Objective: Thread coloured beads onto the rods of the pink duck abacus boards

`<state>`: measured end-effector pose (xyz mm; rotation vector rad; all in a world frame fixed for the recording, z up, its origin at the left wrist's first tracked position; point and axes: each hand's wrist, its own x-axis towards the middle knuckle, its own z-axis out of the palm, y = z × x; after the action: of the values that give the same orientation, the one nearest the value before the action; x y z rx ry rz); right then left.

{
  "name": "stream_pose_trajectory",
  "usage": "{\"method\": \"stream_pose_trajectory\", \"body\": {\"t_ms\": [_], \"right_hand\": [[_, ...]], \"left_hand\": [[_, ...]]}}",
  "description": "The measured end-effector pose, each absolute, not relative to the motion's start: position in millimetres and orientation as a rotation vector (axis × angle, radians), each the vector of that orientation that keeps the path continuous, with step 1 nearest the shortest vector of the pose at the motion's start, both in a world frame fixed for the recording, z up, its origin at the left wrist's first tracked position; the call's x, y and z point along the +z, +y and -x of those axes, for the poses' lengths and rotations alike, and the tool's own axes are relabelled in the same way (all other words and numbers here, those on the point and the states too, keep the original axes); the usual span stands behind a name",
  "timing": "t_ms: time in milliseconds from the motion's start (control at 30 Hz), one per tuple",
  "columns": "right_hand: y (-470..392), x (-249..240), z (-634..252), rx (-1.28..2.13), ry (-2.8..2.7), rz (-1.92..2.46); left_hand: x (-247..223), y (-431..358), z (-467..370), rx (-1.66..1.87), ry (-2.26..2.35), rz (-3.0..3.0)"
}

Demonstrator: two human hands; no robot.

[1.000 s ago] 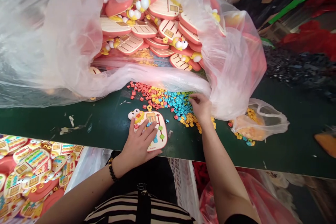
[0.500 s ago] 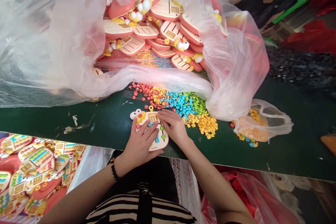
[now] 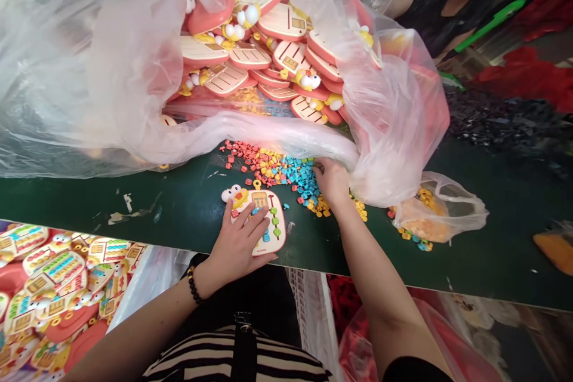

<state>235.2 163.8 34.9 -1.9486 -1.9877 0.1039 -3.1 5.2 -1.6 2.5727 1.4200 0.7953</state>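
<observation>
On the green tabletop lies a cream-faced duck toy board with big white eyes, slots, and green and blue beads along them. My left hand holds it down, fingers spread over its face and thumb along its lower edge. My right hand is in the heap of small beads, fingers curled at the blue beads and over where the green ones lie. What its fingertips hold is hidden. Red beads lie left in the heap, yellow beads nearer me.
Behind the heap, a large clear plastic bag opens on many bead-less duck boards. A small bag of yellow pieces stands right. Lower left, a container holds beaded boards. Another person's arm shows at upper right.
My right hand has left the toy board and moved right and away from me into the bead heap. The left hand stays on the board. Three green beads now show along its right slot.
</observation>
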Motion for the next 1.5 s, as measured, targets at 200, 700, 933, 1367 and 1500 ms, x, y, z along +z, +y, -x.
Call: {"method": "stream_pose_trajectory", "body": {"t_ms": [200,700,933,1367,1500], "right_hand": [[155,39,-233,0.034,-2.020,1.976],[64,11,-171,0.273,-2.243,1.225],[50,17,-181,0.316,-2.232,1.224],[57,29,-190,0.290,-2.012,1.316],[50,32,-202,0.263,-1.998,1.423]], "left_hand": [[-2,6,5,0.798,1.414,-2.580],[-4,7,3,0.827,1.392,-2.566],[-5,6,3,0.833,1.392,-2.561],[-2,6,3,0.845,1.394,-2.556],[-1,7,3,0.839,1.378,-2.556]]}}
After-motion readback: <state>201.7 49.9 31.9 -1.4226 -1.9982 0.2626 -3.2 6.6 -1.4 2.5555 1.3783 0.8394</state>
